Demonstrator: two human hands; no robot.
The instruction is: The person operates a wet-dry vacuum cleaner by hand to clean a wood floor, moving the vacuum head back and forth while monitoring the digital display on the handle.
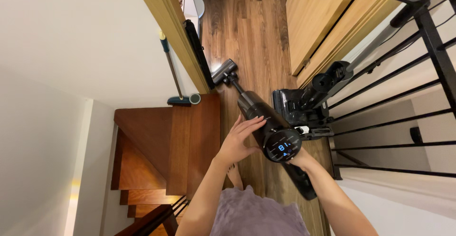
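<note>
Both hands were kept on a black stick vacuum held over the wooden floor, its brush head set down far ahead near the stair top. The left hand was laid flat against the motor body, fingers extended. The right hand was largely hidden beneath the display; its grip could not be told. The rigid, top-heavy body is probably best gripped at the rear handle.

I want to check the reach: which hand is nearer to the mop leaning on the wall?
Left. The left hand rests on the vacuum's body, on the side toward the mop. The right hand is under the vacuum's lit display, farther away.
</note>
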